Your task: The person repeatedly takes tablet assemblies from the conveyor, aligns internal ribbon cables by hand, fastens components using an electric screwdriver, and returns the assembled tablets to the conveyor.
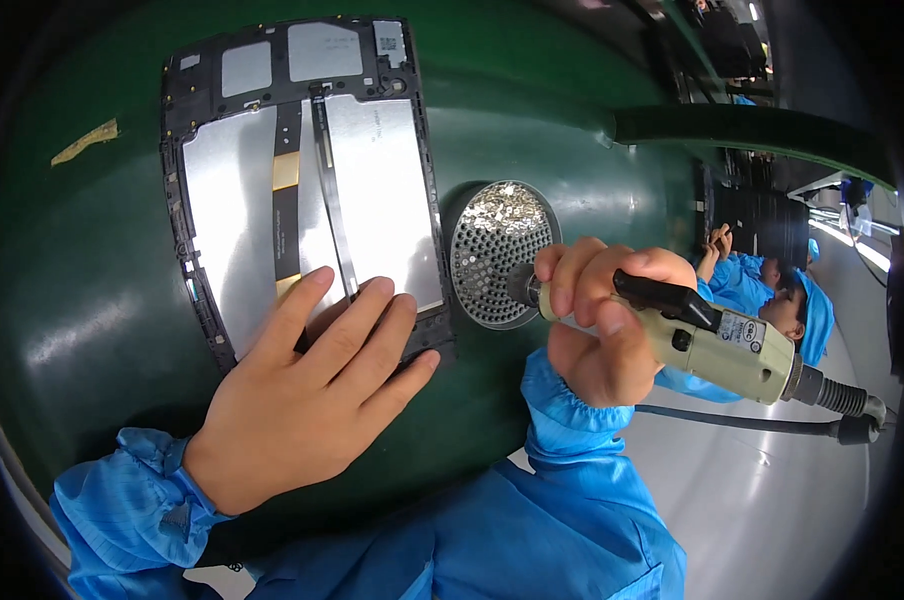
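Note:
My left hand [322,385] lies with fingers spread over the near end of a tablet-like device frame [377,200], black-edged with silver plates and flat ribbon cables down its middle. In my right hand [612,320] is a pale green electric screwdriver [742,350] with a black lever, my fingers wrapped round its body. Its front end points left, over the near right part of a round metal screw tray [472,270]. The tray has rows of small holes, and many tiny screws lie heaped at its far side. The screwdriver's tip is hidden against the tray.
All this rests on a green work surface [92,250]. A strip of yellowish tape [85,142] sticks to it at the left. A black cable [742,422] runs from the screwdriver's rear. At the right, people in blue [747,285] sit along the bench.

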`<state>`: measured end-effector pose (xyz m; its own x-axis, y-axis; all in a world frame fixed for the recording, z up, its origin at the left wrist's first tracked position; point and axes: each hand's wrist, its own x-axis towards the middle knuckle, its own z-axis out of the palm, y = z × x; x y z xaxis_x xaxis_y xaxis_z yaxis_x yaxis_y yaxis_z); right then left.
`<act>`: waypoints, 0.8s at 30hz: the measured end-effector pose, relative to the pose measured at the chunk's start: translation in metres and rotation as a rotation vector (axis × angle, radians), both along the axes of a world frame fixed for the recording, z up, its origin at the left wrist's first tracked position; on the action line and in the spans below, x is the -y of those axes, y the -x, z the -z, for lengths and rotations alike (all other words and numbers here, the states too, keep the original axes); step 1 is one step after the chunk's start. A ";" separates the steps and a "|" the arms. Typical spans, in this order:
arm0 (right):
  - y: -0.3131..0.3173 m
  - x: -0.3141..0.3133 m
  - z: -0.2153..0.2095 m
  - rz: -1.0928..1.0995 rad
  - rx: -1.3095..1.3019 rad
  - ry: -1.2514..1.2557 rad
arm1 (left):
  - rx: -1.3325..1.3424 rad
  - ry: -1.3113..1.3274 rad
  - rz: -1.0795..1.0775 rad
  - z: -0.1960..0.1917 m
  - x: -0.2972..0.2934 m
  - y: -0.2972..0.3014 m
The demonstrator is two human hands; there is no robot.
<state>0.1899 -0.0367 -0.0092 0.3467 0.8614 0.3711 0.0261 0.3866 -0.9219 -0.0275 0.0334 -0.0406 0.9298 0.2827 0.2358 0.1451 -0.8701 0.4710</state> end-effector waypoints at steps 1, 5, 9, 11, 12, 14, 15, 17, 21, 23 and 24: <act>0.000 -0.001 0.000 0.010 0.003 0.010 | 0.013 -0.043 -0.005 0.003 0.001 0.000; -0.001 -0.002 0.002 0.022 0.023 0.040 | -0.004 -0.030 -0.004 0.000 0.000 -0.001; 0.000 -0.003 0.002 0.017 0.014 0.046 | 0.008 -0.120 -0.010 0.004 0.001 0.000; 0.000 -0.003 0.003 0.015 0.010 0.023 | -0.029 -0.049 0.002 -0.003 -0.001 0.001; -0.001 -0.003 0.003 0.018 0.010 0.023 | -0.029 -0.049 0.004 0.000 0.000 0.000; -0.002 -0.001 0.003 0.019 0.020 0.029 | 0.016 -0.120 -0.005 0.005 0.000 -0.004; -0.003 -0.001 0.004 0.023 0.021 0.029 | 0.017 -0.120 -0.002 0.005 0.000 -0.004; -0.002 -0.003 0.005 -0.011 0.036 0.007 | -0.025 -0.038 0.000 -0.003 0.000 0.000; -0.003 -0.001 0.005 0.002 0.032 0.005 | 0.010 -0.113 -0.014 0.005 0.003 -0.001; -0.004 -0.001 0.005 -0.013 0.023 0.003 | -0.019 -0.036 0.002 0.000 0.001 -0.002; -0.004 -0.001 0.005 -0.012 0.024 0.002 | -0.019 -0.036 0.002 0.002 0.002 -0.002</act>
